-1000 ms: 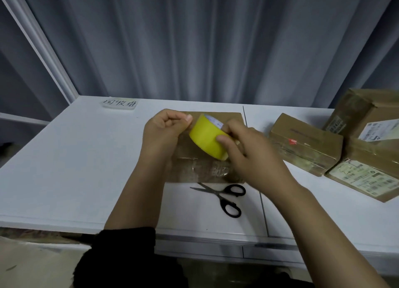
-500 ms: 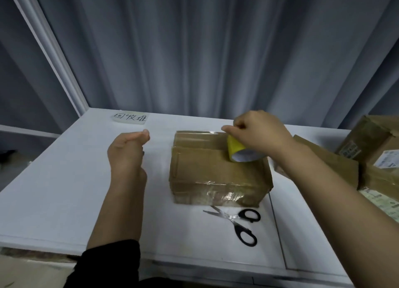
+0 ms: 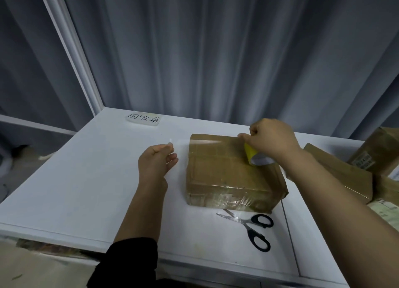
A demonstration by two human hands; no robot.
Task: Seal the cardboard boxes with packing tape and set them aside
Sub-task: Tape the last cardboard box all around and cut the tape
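A brown cardboard box (image 3: 228, 179) lies flat in the middle of the white table (image 3: 86, 179). It is shut, and shiny tape covers its near side.

The right hand (image 3: 273, 139) is over the far right corner of the box. Its fingers are curled around a yellow tape roll (image 3: 251, 152), and the roll sits right at the top of the box. A thin clear tape strip (image 3: 205, 142) runs from the roll to the left, along the far edge of the box and out past it.

The left hand (image 3: 156, 160) is just left of the box and up off the table. Its fingers are curled in, and the thumb and first finger pinch the end of the tape strip. That end is blurry and hard to see. A black sleeve (image 3: 129, 264) covers the arm near the elbow.

Black-handled scissors (image 3: 252, 225) lie on the table just near the box, with the blades a little open.

More cardboard boxes (image 3: 336, 171) are piled at the right edge of the table. A small paper label (image 3: 143, 119) with hand-written signs lies at the far left. A grey curtain (image 3: 216, 50) hangs behind the table.
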